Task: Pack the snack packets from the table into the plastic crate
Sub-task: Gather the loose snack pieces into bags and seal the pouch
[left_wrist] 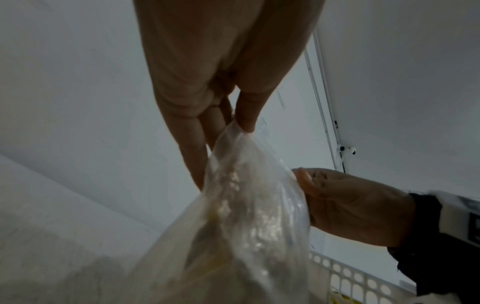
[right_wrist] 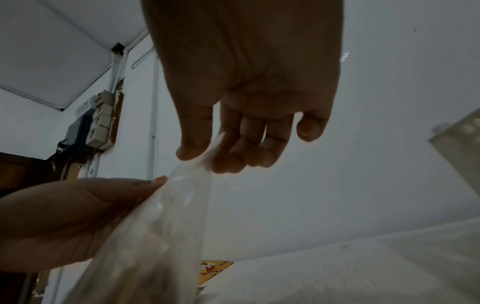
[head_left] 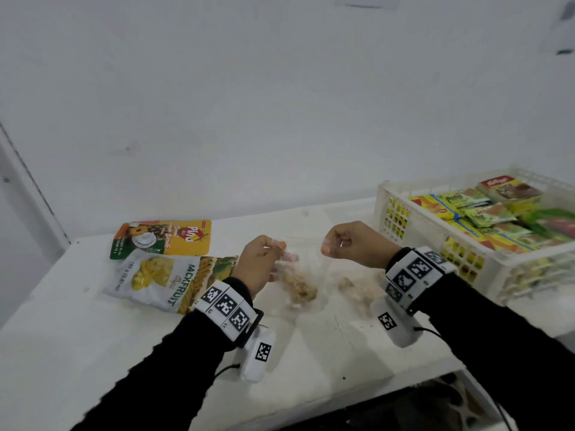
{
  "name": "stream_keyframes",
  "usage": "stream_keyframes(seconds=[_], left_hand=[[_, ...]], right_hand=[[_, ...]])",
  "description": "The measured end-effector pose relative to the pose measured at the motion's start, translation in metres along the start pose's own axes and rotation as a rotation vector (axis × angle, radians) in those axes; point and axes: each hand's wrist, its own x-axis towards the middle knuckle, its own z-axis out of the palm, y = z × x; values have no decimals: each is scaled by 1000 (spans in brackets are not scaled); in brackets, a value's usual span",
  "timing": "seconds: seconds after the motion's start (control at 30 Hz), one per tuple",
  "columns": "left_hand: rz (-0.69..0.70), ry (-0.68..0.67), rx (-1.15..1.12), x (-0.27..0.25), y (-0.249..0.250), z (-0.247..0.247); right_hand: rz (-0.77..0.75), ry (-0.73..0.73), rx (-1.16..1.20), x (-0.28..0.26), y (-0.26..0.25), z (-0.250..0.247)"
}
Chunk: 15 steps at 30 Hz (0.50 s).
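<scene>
Pinching the top corners of the clear snack bag [head_left: 298, 275] above the table [head_left: 93, 353], left hand [head_left: 259, 264] and right hand [head_left: 354, 244] should keep it level — then swing right into the half-filled crate [head_left: 385, 197].

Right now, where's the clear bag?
Head view, centre: the clear bag hangs over the table, pinched by left hand and right hand, between jackfruit packet and crate.
</scene>
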Motion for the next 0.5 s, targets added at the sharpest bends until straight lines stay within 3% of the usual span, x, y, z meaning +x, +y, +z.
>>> stream_keyframes(seconds=[0.13,0.23,0.33,0.43,0.5], left_hand=[[-138,-12,4,-2,-3,18],[-315,-46,-4,-2,-3,37],[-504,-129,236,8,-8,48],[-362,-173,668,14,-7,54],[-236,-367,985,14,-7,60]], right_hand=[[74,-91,-25,-1,15,-14],[166,-113,-57,2,22,-19],[323,-219,-238,-1,39,-23],[433,-367,-494,-11,63,-27],[502,-459,-650,-18,77,-26]])
